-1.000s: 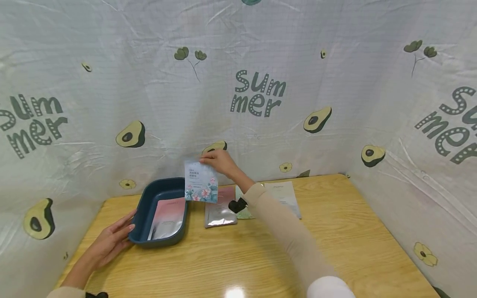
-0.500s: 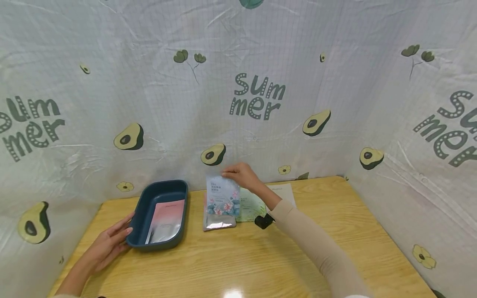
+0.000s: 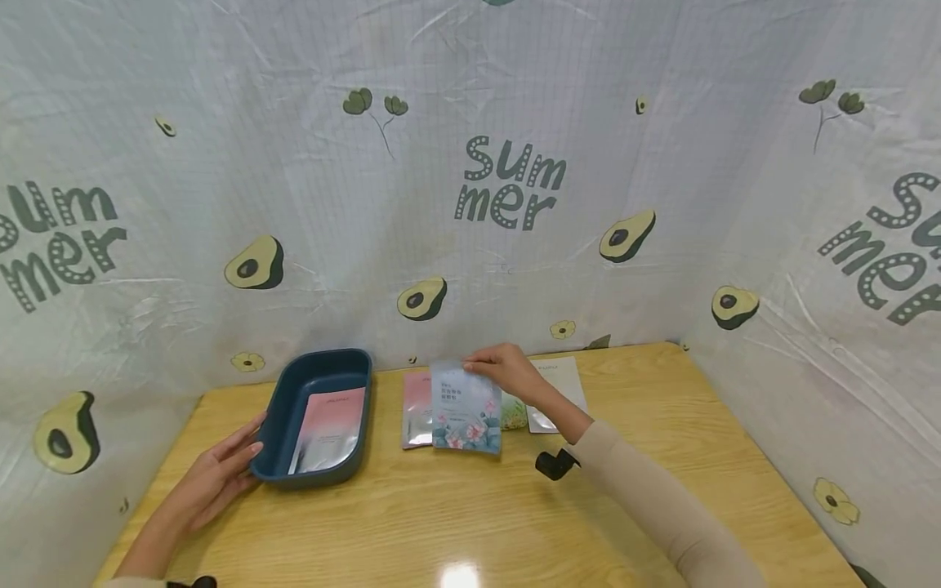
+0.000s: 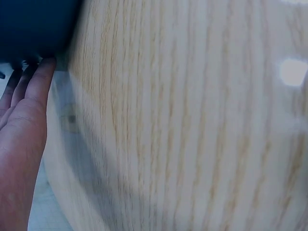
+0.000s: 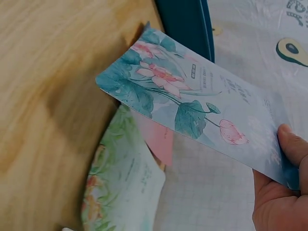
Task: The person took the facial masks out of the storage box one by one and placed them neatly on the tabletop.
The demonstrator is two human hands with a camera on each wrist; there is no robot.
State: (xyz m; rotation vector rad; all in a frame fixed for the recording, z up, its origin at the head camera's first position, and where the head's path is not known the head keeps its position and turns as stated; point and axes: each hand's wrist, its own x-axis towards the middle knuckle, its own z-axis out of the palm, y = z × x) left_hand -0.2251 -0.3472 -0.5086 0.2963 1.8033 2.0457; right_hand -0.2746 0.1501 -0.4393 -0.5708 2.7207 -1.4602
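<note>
Head view: right hand [image 3: 509,374] pinches floral packet [image 3: 463,412]; left hand [image 3: 215,480] touches tub [image 3: 312,480].

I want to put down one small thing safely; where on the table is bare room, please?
The table is bare in front of the blue tray, up to the right sleeve, and right of the white packet. It is crowded at the back, where the right hand holds the floral packet over the pink packet and green packet.
</note>
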